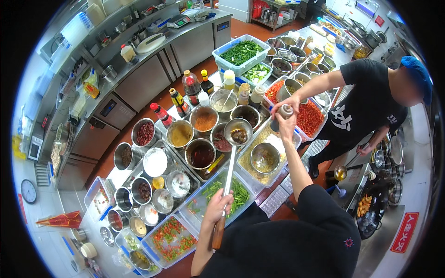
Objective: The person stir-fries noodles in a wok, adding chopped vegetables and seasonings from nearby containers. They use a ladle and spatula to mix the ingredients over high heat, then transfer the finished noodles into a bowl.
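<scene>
My left hand [219,205] grips the wooden handle of a long steel ladle [228,173]. Its bowl [238,131], with dark brown sauce in it, hangs over the seasoning pots. My right hand [287,127] is closed around a sauce bottle [286,111], above a plastic bin of minced garlic [257,147]. A co-worker's hand [293,100] is at the same bottle; whether it also grips it I cannot tell. Below the ladle stand steel pots of dark red sauce [200,154] and reddish paste [221,137]. A steel bowl [265,158] rests in the garlic bin.
Bins of cut green vegetables [240,193], chopped red chilies [310,118] and mixed peppers [170,238] line the counter. Sauce bottles [179,102] stand behind the pots. The co-worker [368,90] stands at right, holding another ladle [340,172] near a wok of food [372,208].
</scene>
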A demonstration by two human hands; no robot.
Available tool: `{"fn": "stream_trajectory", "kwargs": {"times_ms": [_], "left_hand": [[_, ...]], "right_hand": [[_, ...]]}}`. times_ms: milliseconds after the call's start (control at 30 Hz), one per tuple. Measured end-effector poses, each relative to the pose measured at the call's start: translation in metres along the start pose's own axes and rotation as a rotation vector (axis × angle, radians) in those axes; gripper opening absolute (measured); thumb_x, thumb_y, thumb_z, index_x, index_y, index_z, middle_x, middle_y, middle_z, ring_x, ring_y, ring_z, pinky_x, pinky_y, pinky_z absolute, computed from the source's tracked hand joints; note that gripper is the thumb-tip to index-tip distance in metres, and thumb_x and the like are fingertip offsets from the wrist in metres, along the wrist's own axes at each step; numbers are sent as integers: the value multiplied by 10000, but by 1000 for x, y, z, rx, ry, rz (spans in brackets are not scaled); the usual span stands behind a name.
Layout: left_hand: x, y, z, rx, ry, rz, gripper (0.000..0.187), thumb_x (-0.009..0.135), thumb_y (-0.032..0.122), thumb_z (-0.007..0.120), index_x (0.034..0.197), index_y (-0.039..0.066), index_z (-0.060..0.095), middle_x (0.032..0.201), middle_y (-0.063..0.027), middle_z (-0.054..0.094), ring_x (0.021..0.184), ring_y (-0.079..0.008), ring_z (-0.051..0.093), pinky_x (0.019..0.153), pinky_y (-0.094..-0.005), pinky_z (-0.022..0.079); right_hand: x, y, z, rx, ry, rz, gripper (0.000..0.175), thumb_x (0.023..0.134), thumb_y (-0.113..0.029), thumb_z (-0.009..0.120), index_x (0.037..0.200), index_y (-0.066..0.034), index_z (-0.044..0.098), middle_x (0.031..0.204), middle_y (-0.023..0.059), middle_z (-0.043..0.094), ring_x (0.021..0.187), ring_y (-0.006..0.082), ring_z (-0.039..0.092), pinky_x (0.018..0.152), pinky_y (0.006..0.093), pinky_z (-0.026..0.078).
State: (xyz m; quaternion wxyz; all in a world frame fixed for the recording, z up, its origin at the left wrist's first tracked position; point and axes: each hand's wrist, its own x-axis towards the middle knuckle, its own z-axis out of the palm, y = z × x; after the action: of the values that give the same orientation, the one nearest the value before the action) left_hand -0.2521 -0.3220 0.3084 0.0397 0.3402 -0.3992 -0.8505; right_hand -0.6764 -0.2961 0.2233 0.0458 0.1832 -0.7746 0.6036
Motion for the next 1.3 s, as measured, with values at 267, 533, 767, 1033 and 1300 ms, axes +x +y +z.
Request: {"fn": "stream_trajectory", "kwargs": {"times_ms": [267, 533, 767, 1033, 1300], "left_hand": [[-10, -20, -7, 30, -178, -48, 231, 968, 161, 564, 1153, 42, 497, 764, -9, 507, 514, -58, 453, 441, -214, 394], [-46, -29, -10, 297, -403, -178, 196, 977, 121, 534, 1150, 37, 501, 751, -11, 493, 498, -54, 430, 426, -209, 366], [-83, -80, 43, 619, -642, -318, 173, 984, 145, 513, 1120, 39, 497, 747, -10, 496, 501, -65, 439, 432, -215, 369], [-194, -249, 149, 665, -1070, -451, 206, 988, 111, 512, 1167, 23, 460, 820, -44, 540, 668, -107, 537, 601, -228, 475], [-300, -398, 153, 987, -1725, 19, 245, 1008, 178, 476, 1157, 7, 570, 1045, -135, 628, 912, -239, 623, 799, -364, 495]], "right_hand": [[-14, 24, -66, -374, 343, -252, 654, 735, -175, 802, 1252, 11, 447, 1093, 149, 560, 963, 285, 605, 901, 394, 481], [-24, -38, -175, -319, 490, -108, 675, 706, -210, 755, 1270, 31, 473, 1265, 221, 479, 1258, 342, 442, 1036, 428, 384], [-387, -144, -271, 421, 301, 381, 249, 1034, -273, 483, 1118, -48, 549, 894, 47, 609, 804, 111, 573, 743, 282, 488], [-677, -237, -270, 1566, 377, 537, 540, 1049, -473, 334, 1220, -6, 545, 1114, 104, 643, 983, 204, 663, 855, 342, 555], [-809, -293, -324, 1521, 1179, 316, 357, 1056, -408, 370, 1191, -107, 507, 713, -20, 376, 428, -7, 289, 334, 122, 277]]}}
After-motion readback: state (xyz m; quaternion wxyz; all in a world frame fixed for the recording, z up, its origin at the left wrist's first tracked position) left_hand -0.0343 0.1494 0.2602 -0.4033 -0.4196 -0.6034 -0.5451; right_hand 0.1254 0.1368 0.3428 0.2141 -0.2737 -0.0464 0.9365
